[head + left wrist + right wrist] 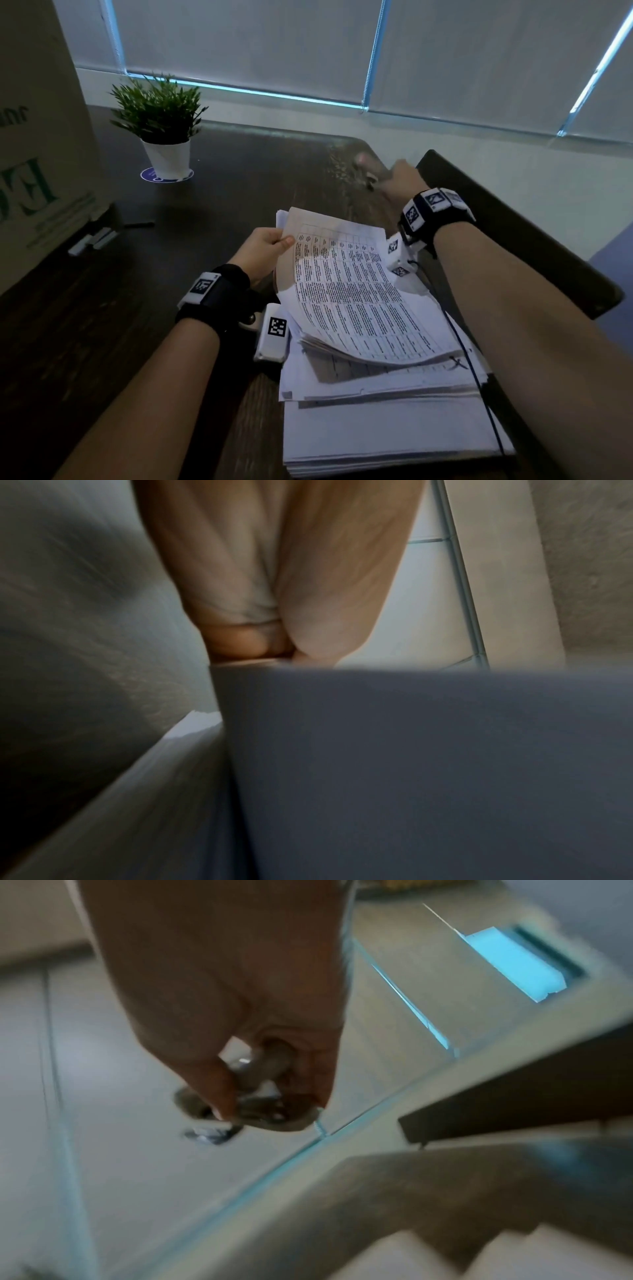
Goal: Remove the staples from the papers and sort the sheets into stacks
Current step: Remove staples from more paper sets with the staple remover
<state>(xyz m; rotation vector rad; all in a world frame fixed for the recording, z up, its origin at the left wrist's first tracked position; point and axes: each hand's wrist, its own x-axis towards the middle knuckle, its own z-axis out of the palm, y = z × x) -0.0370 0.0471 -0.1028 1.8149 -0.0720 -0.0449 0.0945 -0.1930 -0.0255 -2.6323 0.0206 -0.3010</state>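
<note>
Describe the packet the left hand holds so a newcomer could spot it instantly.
On the dark table, find the white paper pile at the near edge. Above it, the left hand pinches a curled packet by its far corner. It alone is lifted, bowed and printed with a dense table.

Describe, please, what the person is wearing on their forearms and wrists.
Both forearms are bare, with no sleeves. The left hand and right hand wear no gloves. Each wrist carries a black strap fitted with white blocks printed with black-and-white square codes. A thin dark blue cable trails from the right wrist unit across the papers.
</note>
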